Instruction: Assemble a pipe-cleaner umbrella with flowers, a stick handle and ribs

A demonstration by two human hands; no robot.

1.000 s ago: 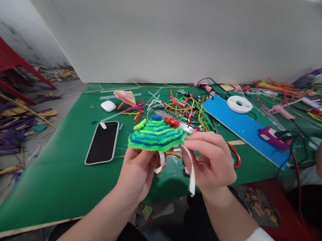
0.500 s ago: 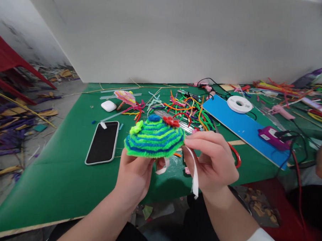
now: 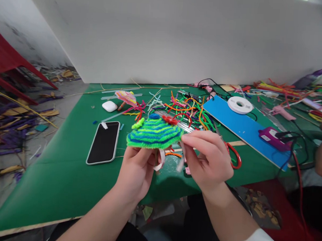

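A small pipe-cleaner umbrella (image 3: 155,135), coiled in green and blue stripes with a red and a lime flower on top, is held up over the table. My left hand (image 3: 137,167) is closed beneath it, its grip partly covered by the canopy. My right hand (image 3: 206,158) pinches at the canopy's right edge, thumb and forefinger together, with a white ribbon (image 3: 181,160) hanging from there. Another loop of white ribbon (image 3: 161,160) curls below the canopy beside my left fingers.
A phone (image 3: 103,143), a white earbud case (image 3: 109,106) and a pink pipe-cleaner umbrella (image 3: 126,97) lie left. Behind are loose pipe cleaners (image 3: 188,107). Right are red-handled scissors (image 3: 238,157), a blue board (image 3: 230,123), a ribbon roll (image 3: 240,104), a purple power strip (image 3: 273,138) and a glue gun (image 3: 283,112).
The umbrella has tipped, showing its canopy more edge-on. My right hand has moved slightly left, and the hanging ribbon has swung left under the canopy's edge.
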